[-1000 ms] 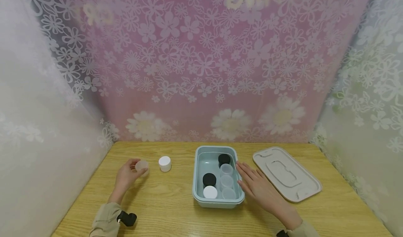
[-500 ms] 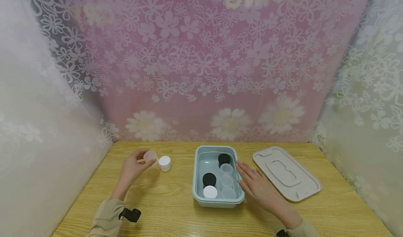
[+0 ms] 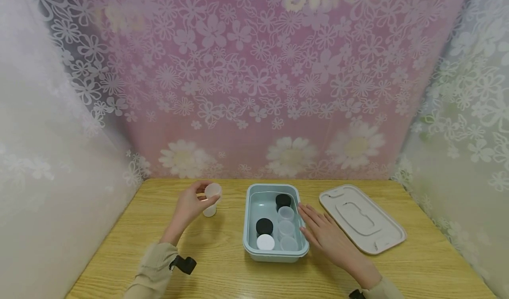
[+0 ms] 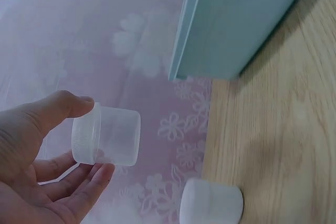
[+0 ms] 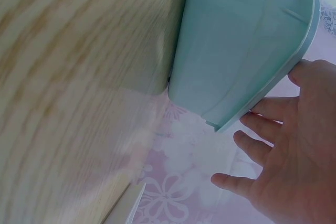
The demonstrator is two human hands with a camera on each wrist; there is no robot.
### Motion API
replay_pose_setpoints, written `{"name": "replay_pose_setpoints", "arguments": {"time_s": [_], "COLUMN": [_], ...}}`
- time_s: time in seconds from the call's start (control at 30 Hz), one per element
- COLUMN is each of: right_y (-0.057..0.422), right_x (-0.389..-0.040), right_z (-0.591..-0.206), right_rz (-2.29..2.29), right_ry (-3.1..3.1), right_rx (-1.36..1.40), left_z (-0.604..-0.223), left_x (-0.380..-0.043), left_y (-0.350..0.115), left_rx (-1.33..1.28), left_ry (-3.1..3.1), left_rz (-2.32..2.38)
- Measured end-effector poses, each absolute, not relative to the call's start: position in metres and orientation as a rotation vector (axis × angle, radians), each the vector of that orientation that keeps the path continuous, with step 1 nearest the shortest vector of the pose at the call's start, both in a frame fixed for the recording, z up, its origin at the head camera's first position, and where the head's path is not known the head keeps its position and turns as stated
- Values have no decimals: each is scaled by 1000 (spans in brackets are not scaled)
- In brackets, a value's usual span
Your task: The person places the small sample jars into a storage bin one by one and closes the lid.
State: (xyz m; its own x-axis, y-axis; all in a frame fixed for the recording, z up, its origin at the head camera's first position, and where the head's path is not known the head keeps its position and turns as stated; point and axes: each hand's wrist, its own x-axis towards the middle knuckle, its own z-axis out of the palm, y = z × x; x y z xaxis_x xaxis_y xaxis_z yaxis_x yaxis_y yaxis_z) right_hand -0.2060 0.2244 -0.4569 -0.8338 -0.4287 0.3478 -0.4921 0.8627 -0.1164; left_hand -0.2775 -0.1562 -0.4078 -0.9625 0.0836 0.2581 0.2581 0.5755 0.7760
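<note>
My left hand point(image 3: 192, 204) pinches a translucent plastic jar point(image 4: 118, 136) by its ribbed lid, thumb on one side and fingers on the other. The jar is raised off the table. Behind and below it stands a white jar point(image 4: 211, 203), partly covered by the held jar in the head view. My right hand point(image 3: 328, 241) lies with fairly straight fingers against the right rim of a light blue plastic box point(image 3: 246, 219). Inside the box, several translucent jars point(image 3: 286, 229) line the right side, with a black-lidded jar point(image 3: 283, 200) behind them. Another black-lidded jar point(image 3: 264, 226) and a white-lidded jar point(image 3: 265, 242) sit front left.
A pale, flat box lid point(image 3: 362, 219) lies on the wooden table point(image 3: 222, 272), right of the box and beyond my right hand. A flowered pink curtain point(image 3: 254, 91) hangs along the table's back edge, with pale curtains at both sides.
My left hand has carried the translucent jar up and rightward from the table's left side, until it overlaps the white jar in the head view. My right hand and the box have stayed put.
</note>
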Motion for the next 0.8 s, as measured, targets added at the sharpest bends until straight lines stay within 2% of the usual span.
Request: {"name": "replay_pose_setpoints", "arguments": {"time_s": [0.8], "right_y": [224], "right_x": [-207], "right_z": [-457], "right_rz": [282], "right_ry": [-2745], "right_rx": [687], "left_z": [-405], "left_x": [-296], "left_y": [-62], "left_rx": [-705], "left_ry": [-2649], "left_rz": [-1322]}}
